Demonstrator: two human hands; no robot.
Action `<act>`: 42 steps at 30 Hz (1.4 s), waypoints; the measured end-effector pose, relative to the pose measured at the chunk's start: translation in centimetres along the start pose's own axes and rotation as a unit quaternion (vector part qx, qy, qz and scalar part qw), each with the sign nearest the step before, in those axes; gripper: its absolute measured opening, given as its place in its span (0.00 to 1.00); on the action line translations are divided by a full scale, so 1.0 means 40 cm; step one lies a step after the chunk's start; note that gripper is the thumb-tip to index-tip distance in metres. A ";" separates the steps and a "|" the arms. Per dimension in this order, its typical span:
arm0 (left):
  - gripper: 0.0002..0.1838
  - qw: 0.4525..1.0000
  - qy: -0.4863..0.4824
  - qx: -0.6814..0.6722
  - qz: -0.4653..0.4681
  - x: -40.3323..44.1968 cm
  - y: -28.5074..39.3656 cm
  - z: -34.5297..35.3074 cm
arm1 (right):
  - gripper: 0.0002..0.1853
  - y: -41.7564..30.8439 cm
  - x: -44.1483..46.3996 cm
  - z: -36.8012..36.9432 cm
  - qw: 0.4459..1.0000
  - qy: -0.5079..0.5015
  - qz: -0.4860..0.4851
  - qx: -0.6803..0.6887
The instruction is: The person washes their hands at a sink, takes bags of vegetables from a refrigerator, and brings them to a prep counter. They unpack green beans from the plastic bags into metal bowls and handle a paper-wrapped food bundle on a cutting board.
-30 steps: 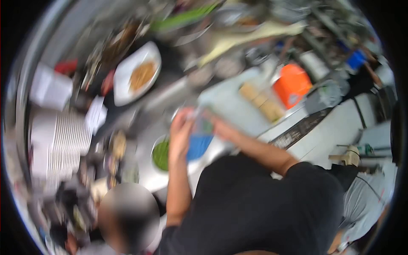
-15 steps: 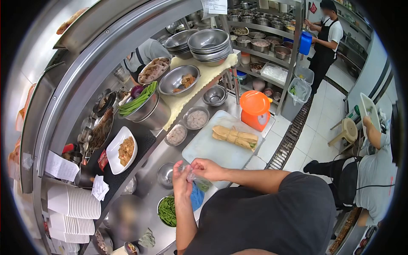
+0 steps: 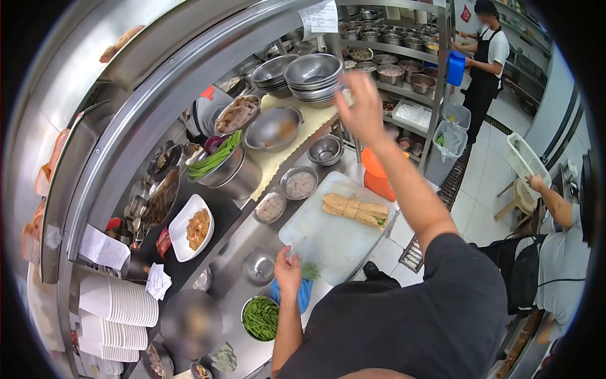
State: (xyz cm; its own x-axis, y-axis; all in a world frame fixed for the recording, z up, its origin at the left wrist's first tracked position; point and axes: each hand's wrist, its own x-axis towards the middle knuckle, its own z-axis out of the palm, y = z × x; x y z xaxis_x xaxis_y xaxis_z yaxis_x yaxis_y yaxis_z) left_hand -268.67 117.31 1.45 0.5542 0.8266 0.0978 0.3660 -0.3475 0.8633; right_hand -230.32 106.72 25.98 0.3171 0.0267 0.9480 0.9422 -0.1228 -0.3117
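My left hand (image 3: 288, 270) is closed, fingers pinched on a clear plastic bag (image 3: 300, 247) over the near left edge of the white cutting board (image 3: 303, 222). My right hand (image 3: 365, 106) is raised beside the stack of metal bowls (image 3: 314, 76); motion blurs its fingers, and I cannot tell whether it holds anything. A bundle wrapped in tan sheets (image 3: 353, 210) and tied round the middle lies on the board. Beneath my left hand are a blue cloth or bag (image 3: 301, 294) and a little green stuff (image 3: 310, 271).
A bowl of cut green beans (image 3: 260, 318) and an empty metal bowl (image 3: 259, 267) stand on the steel counter. Behind the board are bowls of pale raw food (image 3: 299, 183). My forearm partly hides an orange scale (image 3: 377, 178). Co-workers stand at right and at the far shelves.
My right hand has left my left hand and swung up and away toward the bowl stack. My left hand keeps the plastic bag. A co-worker's white tray at right has tilted and shifted.
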 end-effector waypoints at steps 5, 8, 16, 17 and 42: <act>0.19 0.998 0.006 0.056 -0.001 -0.001 -0.032 -0.014 | 0.25 0.139 0.260 0.057 0.974 0.088 -0.156 -0.138; 0.19 0.999 0.000 0.032 -0.033 -0.014 -0.016 -0.017 | 0.28 0.181 0.305 0.069 0.967 0.063 -0.182 -0.166; 0.17 0.996 -0.036 -0.019 -0.081 -0.020 -0.011 -0.005 | 0.19 0.204 0.336 0.080 0.964 0.056 -0.214 -0.145; 0.17 0.996 -0.037 -0.020 -0.082 -0.016 -0.017 -0.004 | 0.19 0.185 0.340 0.069 0.965 0.051 -0.215 -0.139; 0.08 0.996 0.082 0.018 0.037 0.006 0.050 -0.003 | 0.14 -0.113 -0.127 0.004 0.956 -0.129 0.089 0.247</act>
State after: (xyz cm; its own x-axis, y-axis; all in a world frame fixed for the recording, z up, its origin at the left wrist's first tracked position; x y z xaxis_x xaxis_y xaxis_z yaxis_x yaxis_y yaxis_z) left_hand -267.89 116.86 3.25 0.4517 0.8585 0.2427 0.3576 -0.4234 0.8324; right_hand -236.18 107.31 22.55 0.4339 0.3016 0.8490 0.7866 0.3327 -0.5202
